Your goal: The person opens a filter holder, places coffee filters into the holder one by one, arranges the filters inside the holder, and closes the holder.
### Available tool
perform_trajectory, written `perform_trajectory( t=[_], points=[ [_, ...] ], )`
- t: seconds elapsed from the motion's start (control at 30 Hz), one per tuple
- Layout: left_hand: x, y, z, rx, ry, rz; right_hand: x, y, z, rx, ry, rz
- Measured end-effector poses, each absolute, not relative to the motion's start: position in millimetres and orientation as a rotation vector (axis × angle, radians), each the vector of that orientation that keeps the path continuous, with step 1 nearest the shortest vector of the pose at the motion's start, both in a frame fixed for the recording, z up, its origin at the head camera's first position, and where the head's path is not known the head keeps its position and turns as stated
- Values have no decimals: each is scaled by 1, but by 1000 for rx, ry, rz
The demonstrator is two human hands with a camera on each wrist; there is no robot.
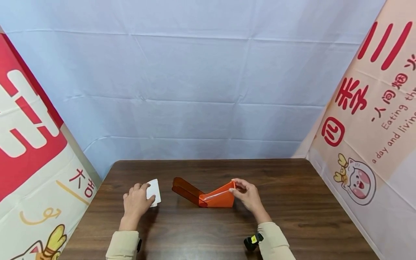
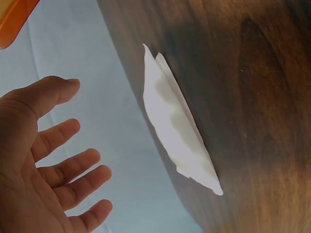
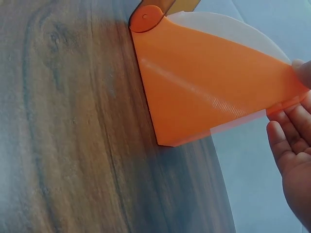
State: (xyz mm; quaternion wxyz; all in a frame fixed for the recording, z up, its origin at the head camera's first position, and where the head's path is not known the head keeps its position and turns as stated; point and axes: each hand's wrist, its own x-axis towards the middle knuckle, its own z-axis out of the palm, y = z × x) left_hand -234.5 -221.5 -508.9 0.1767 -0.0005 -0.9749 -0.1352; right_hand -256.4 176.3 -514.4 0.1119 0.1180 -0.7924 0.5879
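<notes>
Near the left of the table, my left hand reaches over a small stack of white paper coffee filters. The left wrist view shows the fingers spread and apart from the papers, which lie on the wood. An orange wedge-shaped coffee filter holder stands mid-table, its see-through brown lid swung out to the left on a hinge. My right hand pinches the holder's tall right end, thumb on the near wall and fingers behind. A curved white paper edge rises above the holder's rim in the right wrist view.
The dark wood table ends at a pale cloth backdrop. Printed banners hang at the left and right. A black wrist device sits beside my right sleeve.
</notes>
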Motion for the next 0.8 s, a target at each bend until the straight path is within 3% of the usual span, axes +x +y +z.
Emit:
perform_trajectory(
  t=[0.33,0.6,0.8],
  points=[
    [-237,-226,-516,14,-2773,-426,-239,161,-487,445,-2309,1658],
    [-240,-232,-517,30,-2779,-443,-256,166,-510,419,-2359,1609],
    [-240,-237,-521,61,-2823,-460,-257,166,-507,437,-2367,1620]
  ],
)
